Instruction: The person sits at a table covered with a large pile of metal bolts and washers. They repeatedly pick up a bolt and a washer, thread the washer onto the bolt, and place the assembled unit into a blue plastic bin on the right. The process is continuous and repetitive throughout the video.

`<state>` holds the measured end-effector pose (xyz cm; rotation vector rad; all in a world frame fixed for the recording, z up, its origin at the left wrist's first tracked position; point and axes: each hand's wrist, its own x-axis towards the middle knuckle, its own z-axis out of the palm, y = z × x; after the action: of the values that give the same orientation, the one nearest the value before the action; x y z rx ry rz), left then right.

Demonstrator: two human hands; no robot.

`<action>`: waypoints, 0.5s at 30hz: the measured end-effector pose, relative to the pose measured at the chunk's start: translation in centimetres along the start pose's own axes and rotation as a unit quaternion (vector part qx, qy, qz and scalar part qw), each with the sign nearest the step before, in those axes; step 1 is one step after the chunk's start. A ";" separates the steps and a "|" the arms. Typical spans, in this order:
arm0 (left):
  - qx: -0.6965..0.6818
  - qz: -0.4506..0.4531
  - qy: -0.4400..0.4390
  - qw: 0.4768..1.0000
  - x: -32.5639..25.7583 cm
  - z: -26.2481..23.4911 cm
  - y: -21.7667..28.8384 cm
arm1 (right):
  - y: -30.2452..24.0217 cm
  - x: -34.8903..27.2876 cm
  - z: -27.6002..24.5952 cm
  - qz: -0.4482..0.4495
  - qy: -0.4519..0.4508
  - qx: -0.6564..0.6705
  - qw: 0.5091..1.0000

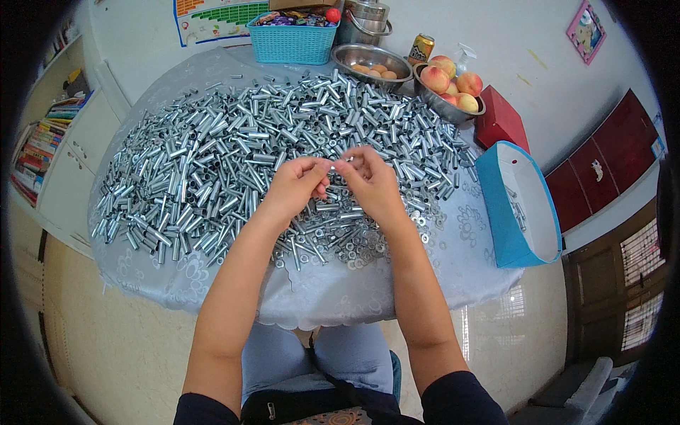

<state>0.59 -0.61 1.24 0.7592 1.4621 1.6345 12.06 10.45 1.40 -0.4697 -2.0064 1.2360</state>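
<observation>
bookshelf (39, 152) with upright and stacked books stands at 9 o'clock, beyond the table, taking 12 as the table's far side. from there rightward, a broad heap of silvery metal tubes (219, 149) covers much of the table, spreading from 9 o'clock across the middle to 2 o'clock. a coloured wall chart (219, 21) hangs at 11 o'clock, and a light blue basket (294, 44) filled with small packages sits at 12. near the clock's hub, just above the heap, the left hand (301, 183) has its thumb and index finger drawn together at the tips, the others curled in. a small pale piece (333, 168) is pinched there between both hands, mostly hidden, so i cannot tell its kind. meeting it from the 3 o'clock side, the right hand (370, 183) also closes thumb and index finger on it, other fingers bent. flat washers (352, 253) lie loosely towards 5 o'clock. a steel bowl (354, 53) of eggs (374, 71) rests at 1, a bowl of peaches (467, 83) at 2, with a red box (499, 117) just beside it. at 3 o'clock a blue, white-lined box (496, 219) holds a few metal tubes.
</observation>
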 end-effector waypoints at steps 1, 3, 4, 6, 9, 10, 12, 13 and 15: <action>-0.010 0.001 0.000 1.000 0.1 0.0 0.0 | 0.1 0.0 0.0 -0.016 -0.004 0.013 1.000; -0.030 0.002 0.003 1.000 0.2 -0.1 0.1 | 0.3 0.1 0.1 -0.047 -0.014 0.040 0.998; -0.031 0.002 0.004 1.000 0.1 -0.1 0.1 | 0.2 0.0 0.1 -0.021 -0.017 0.047 0.999; -0.033 0.000 0.005 0.999 0.1 -0.1 0.1 | -0.2 -0.1 0.0 0.031 -0.023 0.060 0.997; -0.017 0.008 0.002 1.000 0.1 0.0 0.1 | -0.3 -0.1 -0.3 0.034 -0.030 -0.007 0.999; -0.014 0.008 0.004 1.000 0.1 0.0 0.1 | -0.4 -0.1 -0.3 0.042 -0.032 0.001 0.999; -0.007 0.009 0.005 1.000 0.1 0.1 0.1 | -0.6 -0.2 -0.2 0.057 -0.036 0.015 0.998; -0.006 0.015 0.001 1.000 0.1 0.1 0.1 | -0.6 -0.2 -0.3 0.073 -0.037 0.023 0.996; -0.005 0.026 -0.007 1.000 0.0 0.3 0.1 | -0.4 -0.1 -0.4 0.105 -0.039 0.040 0.993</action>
<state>0.79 -0.45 1.34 0.8070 1.4353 1.6710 12.40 10.47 1.83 -0.6141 -2.0034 1.4785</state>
